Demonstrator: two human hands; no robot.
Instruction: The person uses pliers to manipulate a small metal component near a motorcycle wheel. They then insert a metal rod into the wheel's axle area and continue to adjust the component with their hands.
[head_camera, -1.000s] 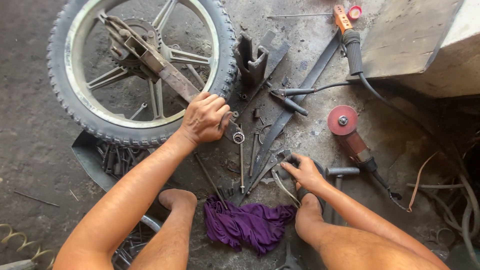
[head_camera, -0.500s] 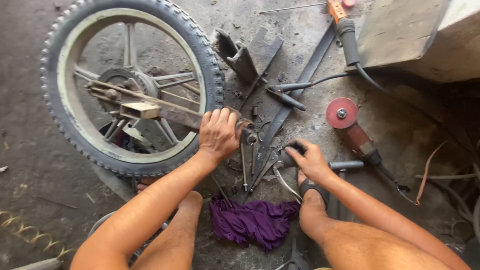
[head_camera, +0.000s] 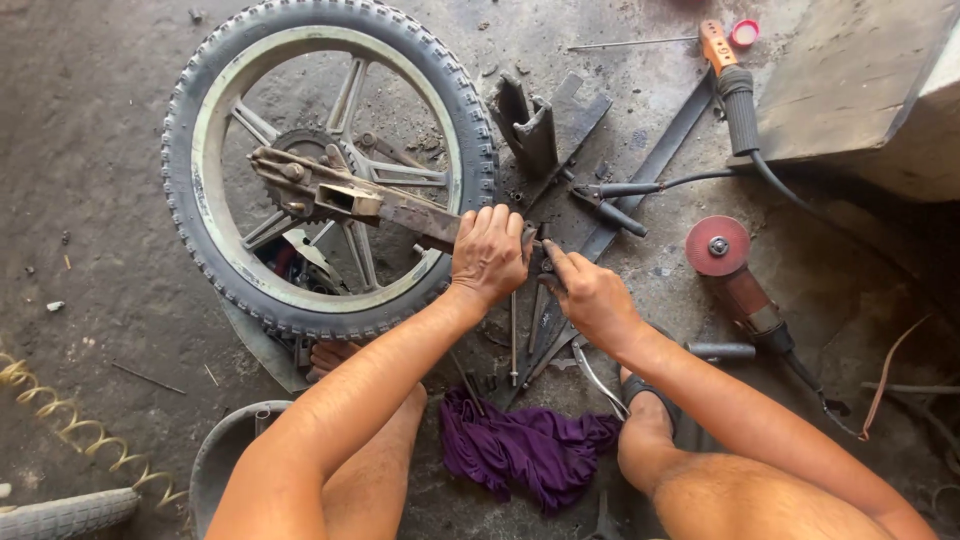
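Note:
A motorcycle wheel (head_camera: 200, 90) with a knobby tyre lies flat on the dirty floor. A rusty metal swingarm (head_camera: 340, 197) crosses its hub and spokes. My left hand (head_camera: 488, 252) is closed over the swingarm's near end at the tyre's right side. My right hand (head_camera: 590, 295) is right beside it, fingers pinched on a small dark tool or part at that same end; what it is cannot be made out. Long thin tools (head_camera: 514, 340) lie just below both hands.
An angle grinder (head_camera: 735, 275) with a red disc lies at right, its cable running up. Pliers (head_camera: 610, 205), metal brackets (head_camera: 530, 125) and a flat bar (head_camera: 640, 180) lie above the hands. A purple rag (head_camera: 525, 445) sits between my legs. A concrete block (head_camera: 860, 80) stands top right.
My right hand has risen from the tools on the floor to the swingarm end beside my left hand. The view has shifted, so the wheel now sits lower and further right.

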